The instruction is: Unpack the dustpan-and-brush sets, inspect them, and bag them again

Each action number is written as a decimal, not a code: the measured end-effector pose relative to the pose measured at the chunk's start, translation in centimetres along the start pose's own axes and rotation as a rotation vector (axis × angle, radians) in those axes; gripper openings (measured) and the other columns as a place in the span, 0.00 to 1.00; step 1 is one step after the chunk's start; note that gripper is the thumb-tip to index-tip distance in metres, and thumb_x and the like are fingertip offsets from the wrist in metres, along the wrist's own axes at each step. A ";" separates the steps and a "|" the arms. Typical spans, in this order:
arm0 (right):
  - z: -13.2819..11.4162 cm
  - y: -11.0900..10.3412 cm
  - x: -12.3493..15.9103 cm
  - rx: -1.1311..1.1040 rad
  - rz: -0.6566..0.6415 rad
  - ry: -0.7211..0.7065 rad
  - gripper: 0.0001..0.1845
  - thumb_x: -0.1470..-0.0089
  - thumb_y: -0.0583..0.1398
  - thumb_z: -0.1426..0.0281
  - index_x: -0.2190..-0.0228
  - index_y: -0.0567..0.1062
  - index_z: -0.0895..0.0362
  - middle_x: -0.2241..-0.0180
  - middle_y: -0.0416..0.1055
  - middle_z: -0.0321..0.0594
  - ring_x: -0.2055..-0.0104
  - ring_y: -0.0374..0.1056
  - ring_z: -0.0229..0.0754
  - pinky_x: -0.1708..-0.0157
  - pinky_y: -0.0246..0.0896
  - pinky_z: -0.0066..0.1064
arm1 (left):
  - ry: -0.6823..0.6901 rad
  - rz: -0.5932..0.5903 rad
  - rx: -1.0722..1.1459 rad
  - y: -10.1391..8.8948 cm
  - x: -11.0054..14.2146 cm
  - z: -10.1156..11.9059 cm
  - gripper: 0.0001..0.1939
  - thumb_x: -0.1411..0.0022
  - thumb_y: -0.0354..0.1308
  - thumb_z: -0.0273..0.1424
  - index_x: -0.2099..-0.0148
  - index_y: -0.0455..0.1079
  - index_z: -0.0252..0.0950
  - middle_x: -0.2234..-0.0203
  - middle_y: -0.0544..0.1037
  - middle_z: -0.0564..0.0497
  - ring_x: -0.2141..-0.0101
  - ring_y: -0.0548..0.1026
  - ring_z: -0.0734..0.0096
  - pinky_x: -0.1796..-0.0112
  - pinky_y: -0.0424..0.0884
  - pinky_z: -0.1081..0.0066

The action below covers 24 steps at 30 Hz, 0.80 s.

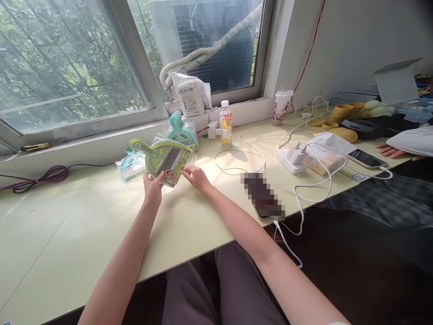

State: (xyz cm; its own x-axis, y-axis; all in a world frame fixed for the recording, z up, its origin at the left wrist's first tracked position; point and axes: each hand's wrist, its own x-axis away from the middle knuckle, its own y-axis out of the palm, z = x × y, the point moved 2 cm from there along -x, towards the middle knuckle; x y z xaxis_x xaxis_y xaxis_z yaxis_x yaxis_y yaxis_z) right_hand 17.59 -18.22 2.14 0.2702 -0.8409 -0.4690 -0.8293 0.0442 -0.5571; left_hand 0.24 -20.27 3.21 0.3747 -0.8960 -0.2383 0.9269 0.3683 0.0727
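Note:
My left hand [152, 186] and my right hand [196, 177] both grip a packaged green mini dustpan-and-brush set [165, 159] in clear plastic, tilted up just above the pale table [84, 225]. The left fingers pinch its lower left edge, the right fingers pinch its lower right corner. A teal set in the same kind of wrapper [130, 164] lies flat behind it to the left. More teal sets [182, 128] lean against the window sill behind.
A drink bottle [225, 128] stands on the table, with a white cable [241, 158], a charger block [292, 158], a blurred phone [262, 196] and a cup [281, 106] to the right. Another person's hand [392, 151] rests at far right beside a phone [367, 159]. Yellow bowls [341, 119] sit behind.

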 end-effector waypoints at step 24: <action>1.6 -1.4 -0.2 -1.039 0.064 0.462 0.19 0.63 0.73 0.74 0.68 0.73 0.58 0.69 0.78 0.38 0.65 0.75 0.41 0.55 0.73 0.43 | -0.123 -0.141 -0.001 -4.9 -1.8 -0.6 0.21 0.47 0.64 0.45 0.60 0.74 0.32 0.58 0.79 0.41 0.65 0.80 0.61 0.58 0.76 0.58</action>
State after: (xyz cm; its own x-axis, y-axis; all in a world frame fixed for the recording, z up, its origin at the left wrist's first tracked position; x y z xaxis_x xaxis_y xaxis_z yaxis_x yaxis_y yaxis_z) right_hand 19.46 -17.28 1.87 0.1856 -0.9809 -0.0585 -0.8970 -0.1935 0.3974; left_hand -4.98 -20.35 2.67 0.2414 -0.9622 -0.1258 0.9703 0.2374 0.0456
